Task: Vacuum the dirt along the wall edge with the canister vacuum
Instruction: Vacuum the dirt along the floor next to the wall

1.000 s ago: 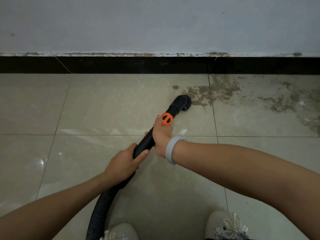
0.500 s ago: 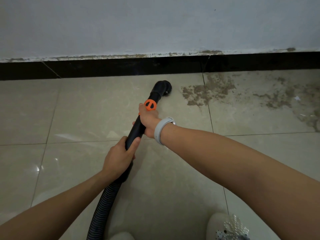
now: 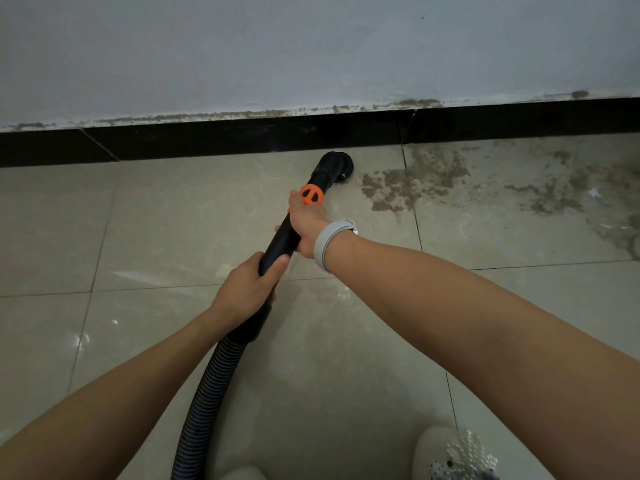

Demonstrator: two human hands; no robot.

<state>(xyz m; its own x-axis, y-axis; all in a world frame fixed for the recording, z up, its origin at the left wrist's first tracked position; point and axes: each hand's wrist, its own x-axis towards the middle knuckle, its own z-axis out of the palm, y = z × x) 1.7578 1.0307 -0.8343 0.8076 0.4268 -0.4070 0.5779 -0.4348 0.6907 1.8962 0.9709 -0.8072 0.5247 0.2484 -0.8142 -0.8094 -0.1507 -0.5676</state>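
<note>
We note both hands on the black wand (image 3: 282, 239): left hand (image 3: 247, 292) grips its near end above the hose (image 3: 207, 386), right hand (image 3: 308, 225) grips it just below the orange dial (image 3: 311, 195). Nozzle (image 3: 334, 168) sits on the floor (image 3: 173, 220) near the baseboard (image 3: 225, 136), just left of the dirt (image 3: 408, 185).
</note>
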